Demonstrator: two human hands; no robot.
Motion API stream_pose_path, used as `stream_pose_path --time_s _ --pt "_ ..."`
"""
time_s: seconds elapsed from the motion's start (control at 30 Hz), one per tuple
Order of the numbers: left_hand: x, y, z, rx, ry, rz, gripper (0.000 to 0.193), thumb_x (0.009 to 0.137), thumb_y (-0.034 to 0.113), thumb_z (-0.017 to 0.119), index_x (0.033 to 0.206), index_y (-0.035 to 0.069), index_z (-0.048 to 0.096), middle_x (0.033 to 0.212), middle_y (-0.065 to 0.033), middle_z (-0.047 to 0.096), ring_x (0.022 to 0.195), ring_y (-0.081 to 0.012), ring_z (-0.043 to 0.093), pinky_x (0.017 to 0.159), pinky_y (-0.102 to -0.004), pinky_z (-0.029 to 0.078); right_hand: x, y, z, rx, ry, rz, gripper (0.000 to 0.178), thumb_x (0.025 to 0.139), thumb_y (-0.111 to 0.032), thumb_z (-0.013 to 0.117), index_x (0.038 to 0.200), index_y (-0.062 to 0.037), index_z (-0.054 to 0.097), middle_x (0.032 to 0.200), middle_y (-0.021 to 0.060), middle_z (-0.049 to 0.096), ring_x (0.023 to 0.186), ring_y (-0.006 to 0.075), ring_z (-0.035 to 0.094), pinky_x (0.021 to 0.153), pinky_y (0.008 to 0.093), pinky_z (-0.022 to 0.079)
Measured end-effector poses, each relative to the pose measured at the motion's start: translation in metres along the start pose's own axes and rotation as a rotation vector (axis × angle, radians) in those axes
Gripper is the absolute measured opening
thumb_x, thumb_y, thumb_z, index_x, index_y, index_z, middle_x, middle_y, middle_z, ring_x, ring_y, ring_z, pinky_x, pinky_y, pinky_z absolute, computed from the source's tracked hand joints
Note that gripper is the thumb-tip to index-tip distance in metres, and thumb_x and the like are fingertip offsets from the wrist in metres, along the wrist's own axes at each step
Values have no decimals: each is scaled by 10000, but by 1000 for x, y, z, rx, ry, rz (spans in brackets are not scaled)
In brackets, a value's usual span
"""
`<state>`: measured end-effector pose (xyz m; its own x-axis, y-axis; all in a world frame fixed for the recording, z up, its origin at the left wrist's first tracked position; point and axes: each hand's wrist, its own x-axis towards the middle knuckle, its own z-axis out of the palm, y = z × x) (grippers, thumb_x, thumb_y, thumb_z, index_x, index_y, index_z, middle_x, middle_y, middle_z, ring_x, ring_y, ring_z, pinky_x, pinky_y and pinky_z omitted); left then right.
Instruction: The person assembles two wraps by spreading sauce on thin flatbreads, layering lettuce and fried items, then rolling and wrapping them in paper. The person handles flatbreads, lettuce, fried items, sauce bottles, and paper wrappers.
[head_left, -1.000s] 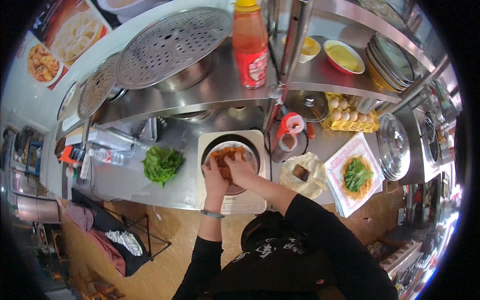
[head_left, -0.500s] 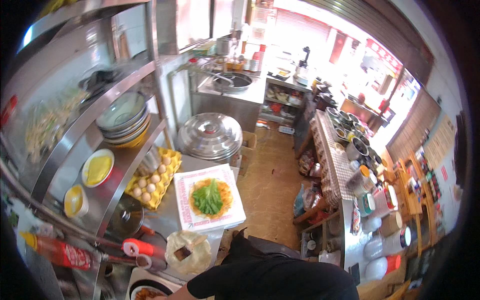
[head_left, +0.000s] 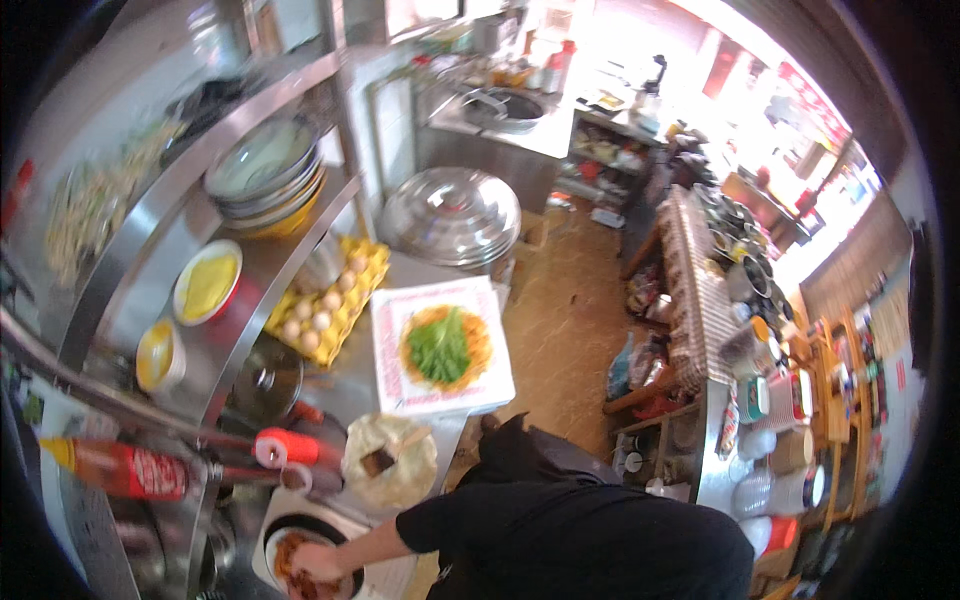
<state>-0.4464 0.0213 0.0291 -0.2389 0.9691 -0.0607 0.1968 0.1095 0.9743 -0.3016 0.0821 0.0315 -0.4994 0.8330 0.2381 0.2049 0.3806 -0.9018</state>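
Observation:
My left hand (head_left: 318,562) reaches down into a round pot (head_left: 350,580) of reddish-brown food pieces (head_left: 288,552) at the lower left. Its fingertips are among the food and blurred, so their grip does not show. The pot sits in a white square-edged appliance with a dark ring. My right hand is not in view. Beyond the left forearm lies a pale crumpled wrapper or bag (head_left: 405,465) with a dark patch. Farther off, a flat round of orange-yellow food (head_left: 478,345) topped with green leaves (head_left: 438,350) rests on a white stack with red print (head_left: 395,310).
A yellow tray of eggs (head_left: 325,305) and a large lidded steel pot (head_left: 450,215) stand farther back. Red-capped bottles (head_left: 290,447) are near the forearm. Stacked bowls (head_left: 265,175) fill a steel shelf on the left. A side table with tubs (head_left: 755,490) runs along the right.
My left hand has come fully into view in the pot; before, only its edge showed at the lower border. The whole scene has shifted right in the picture as my head turned.

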Motion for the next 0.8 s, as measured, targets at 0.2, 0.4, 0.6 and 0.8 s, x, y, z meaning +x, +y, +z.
stream_pose_path --time_s 0.2,0.4,0.6,0.8 --pt "-40 90 76 415 65 104 545 701 -72 650 1223 -33 497 1134 -157 553 991 -221 559 806 -319 489 -42 -45 -96 81 14 -2 366 660 -41 596 1026 -46 616 989 164 617 897 345 585 789 406 471" --pt "-66 136 253 165 -294 177 450 680 -107 621 1111 11 561 1027 -100 586 859 -167 624 725 -272 516 -156 -27 -254 230 201 228 349 723 46 576 1060 -40 607 1039 104 627 912 230 624 789 321 499" --pt "-68 114 437 266 -457 293 444 670 -38 695 1093 -28 560 1028 -140 598 888 -230 630 766 -301 511 -243 48 -392 142 333 551 242 752 -4 597 990 5 638 878 141 668 787 185 646 743 300 520" --pt "-62 81 509 345 -464 204 483 669 -13 688 1129 -3 538 1136 -163 547 1005 -328 559 835 -364 478 -265 125 -440 -55 160 525 268 745 -23 629 1012 -16 625 873 99 673 814 198 645 708 302 503"
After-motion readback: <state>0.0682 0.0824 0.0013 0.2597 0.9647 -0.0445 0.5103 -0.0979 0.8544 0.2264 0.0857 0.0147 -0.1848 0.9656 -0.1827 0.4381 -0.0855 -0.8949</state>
